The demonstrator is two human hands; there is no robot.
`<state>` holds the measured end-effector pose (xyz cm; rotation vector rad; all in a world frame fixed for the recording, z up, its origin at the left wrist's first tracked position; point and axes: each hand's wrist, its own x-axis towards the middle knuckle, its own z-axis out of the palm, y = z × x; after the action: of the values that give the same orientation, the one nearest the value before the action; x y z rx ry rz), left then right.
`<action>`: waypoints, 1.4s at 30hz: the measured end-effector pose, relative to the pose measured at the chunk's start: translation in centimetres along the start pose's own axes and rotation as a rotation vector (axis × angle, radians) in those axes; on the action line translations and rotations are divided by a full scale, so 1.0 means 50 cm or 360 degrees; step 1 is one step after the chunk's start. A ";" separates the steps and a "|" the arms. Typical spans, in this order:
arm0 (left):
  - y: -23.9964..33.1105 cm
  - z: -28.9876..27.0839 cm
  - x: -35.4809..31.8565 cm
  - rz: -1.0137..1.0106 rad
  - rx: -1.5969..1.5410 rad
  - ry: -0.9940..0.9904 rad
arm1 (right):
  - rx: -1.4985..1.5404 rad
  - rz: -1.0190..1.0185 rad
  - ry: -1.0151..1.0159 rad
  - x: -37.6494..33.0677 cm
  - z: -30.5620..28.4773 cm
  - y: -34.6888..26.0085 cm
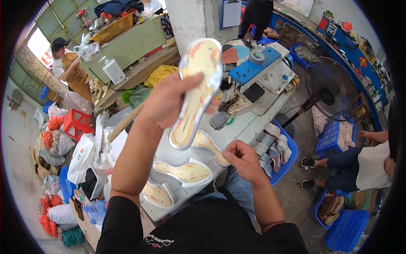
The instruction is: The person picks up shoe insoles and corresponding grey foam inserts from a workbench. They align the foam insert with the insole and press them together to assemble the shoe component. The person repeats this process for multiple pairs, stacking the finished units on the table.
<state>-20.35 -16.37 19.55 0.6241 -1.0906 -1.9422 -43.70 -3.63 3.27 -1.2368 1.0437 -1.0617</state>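
Observation:
My left hand (169,99) is raised over the table, shut on a cream sandal insole (192,101) with a silvery rim and reddish marks. The thumb lies across its upper face, and the insole's far end is slightly blurred. My right hand (245,161) is low over the table's near edge, its fingers curled into a pinch. Its thumb overlaps the end of another insole (205,140); whether it grips that piece is hidden. Two more insoles, one (182,171) in the middle and one (156,194) nearer me, lie on the pale worktable (228,134).
Beyond the insoles stands a sewing machine (264,80) with a tape roll (256,56) on its blue top. A blue crate (292,163) of stacked sandal parts stands to the right, near a black fan (330,89). Bags (82,158) crowd the left. Other people stand nearby.

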 end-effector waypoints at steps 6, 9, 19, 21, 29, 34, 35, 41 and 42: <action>-0.113 0.017 -0.048 -0.0006 0.0031 0.0017 | -0.0128 -0.0695 0.0219 0.098 -0.049 -0.218; -0.177 -0.011 -0.088 -0.0092 0.0011 0.0176 | -0.0165 -0.0897 0.0376 0.161 -0.052 -0.334; -0.273 -0.097 -0.227 -0.0494 0.0200 0.0041 | 0.0397 -0.0187 0.0117 0.079 0.016 -0.033; -0.278 -0.114 -0.241 -0.0567 0.0235 0.0017 | 0.0783 0.0180 -0.0110 0.050 0.036 0.009; -0.275 -0.139 -0.219 -0.0849 0.0405 -0.0155 | 0.0511 0.0418 -0.0283 0.033 0.041 0.057; -0.274 -0.181 -0.215 -0.0950 0.0807 -0.0414 | 0.0516 0.0542 -0.0441 0.027 0.017 0.079; -0.278 -0.192 -0.210 -0.0993 0.0848 -0.0482 | 0.0507 0.0589 -0.0513 0.023 0.013 0.081; -0.255 -0.173 -0.177 -0.0801 0.1420 -0.0344 | 0.0587 0.0519 -0.0314 0.009 0.010 0.107; -0.254 -0.172 -0.172 -0.0768 0.1592 -0.0287 | 0.0607 0.0530 -0.0229 0.007 0.011 0.108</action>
<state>-14.48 -9.33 4.53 1.3510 -2.2077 -1.7430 -42.87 -3.65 -2.12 -0.7867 0.8512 -0.8495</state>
